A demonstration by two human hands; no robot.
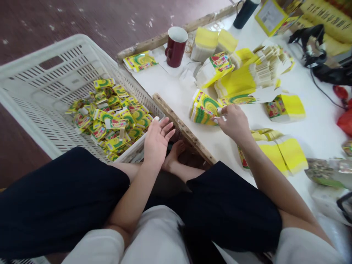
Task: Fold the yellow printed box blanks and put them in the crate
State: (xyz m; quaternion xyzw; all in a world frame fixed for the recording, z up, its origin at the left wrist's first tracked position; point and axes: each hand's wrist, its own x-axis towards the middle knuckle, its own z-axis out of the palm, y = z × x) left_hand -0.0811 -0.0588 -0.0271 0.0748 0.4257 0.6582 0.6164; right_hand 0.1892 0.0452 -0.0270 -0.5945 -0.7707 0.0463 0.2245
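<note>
My left hand hovers at the near corner of the white plastic crate, palm up, fingers apart, holding nothing. Inside the crate lies a heap of small filled yellow-green cartons. My right hand is over the white table, thumb and forefinger closing on the right end of a fanned stack of flat printed cartons. How many cartons the fingers pinch is hidden. White coverings show on some of my fingertips.
A maroon mug stands near the table's wooden edge. Bundles of yellow flat cartons lie behind my right hand, and more yellow stacks sit beside my forearm. A dark cup and black straps are farther back.
</note>
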